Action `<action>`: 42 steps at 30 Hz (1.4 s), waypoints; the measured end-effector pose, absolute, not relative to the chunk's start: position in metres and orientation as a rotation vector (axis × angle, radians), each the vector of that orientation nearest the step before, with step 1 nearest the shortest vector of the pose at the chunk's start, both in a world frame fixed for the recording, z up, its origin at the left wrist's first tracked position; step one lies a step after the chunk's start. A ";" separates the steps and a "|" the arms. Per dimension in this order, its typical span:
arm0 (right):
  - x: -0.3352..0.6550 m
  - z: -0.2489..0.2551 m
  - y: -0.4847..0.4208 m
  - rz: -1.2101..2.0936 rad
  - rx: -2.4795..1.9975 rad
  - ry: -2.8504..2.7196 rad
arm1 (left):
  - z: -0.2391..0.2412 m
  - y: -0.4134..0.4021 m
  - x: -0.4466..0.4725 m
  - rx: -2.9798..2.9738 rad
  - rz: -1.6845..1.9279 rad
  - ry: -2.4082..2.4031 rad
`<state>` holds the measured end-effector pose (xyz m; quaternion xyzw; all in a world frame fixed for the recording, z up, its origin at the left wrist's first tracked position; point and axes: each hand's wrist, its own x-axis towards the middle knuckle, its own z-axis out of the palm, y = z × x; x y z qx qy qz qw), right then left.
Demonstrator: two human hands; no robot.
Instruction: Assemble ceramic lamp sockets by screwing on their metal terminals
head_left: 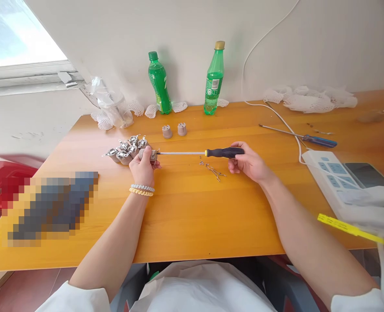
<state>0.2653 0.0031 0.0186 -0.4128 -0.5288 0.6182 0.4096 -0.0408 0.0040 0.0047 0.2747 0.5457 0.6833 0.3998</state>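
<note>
My left hand (143, 167) is closed around a small grey-brown ceramic lamp socket (145, 154), held sideways above the table. In my right hand (246, 161) is the black handle of a screwdriver (226, 152). Its long shaft lies level, and the tip meets the right end of the socket, where a thin metal piece shows. A cluster of similar sockets (126, 157) with metal brackets stands just left of my left hand. Two sockets without brackets, one (167, 131) beside the other (182, 129), stand farther back. Loose metal brackets (215, 171) and tiny screws (201, 163) lie below the shaft.
Two green bottles, one left (159, 86) and one right (214, 82), stand by the wall. A blue-handled screwdriver (318, 141), a white power strip (325, 173) and a dark phone (369, 175) lie right. White foam nets (309, 99) line the back. A blurred patch covers the left front.
</note>
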 end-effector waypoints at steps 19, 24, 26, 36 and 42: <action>0.260 0.020 0.004 1.392 -1.177 -1.322 | 0.002 0.004 -0.039 0.684 1.681 1.414; 0.266 0.012 0.008 1.321 -1.400 -1.457 | 0.002 0.005 -0.040 0.688 1.705 1.406; 0.267 0.013 0.008 1.468 -1.254 -1.426 | 0.002 0.005 -0.040 0.682 1.706 1.417; 0.267 0.010 0.005 1.292 -1.397 -1.594 | 0.002 0.006 -0.042 0.658 1.733 1.393; 0.268 0.015 0.002 1.610 -1.087 -1.465 | 0.004 0.006 -0.043 0.638 1.751 1.393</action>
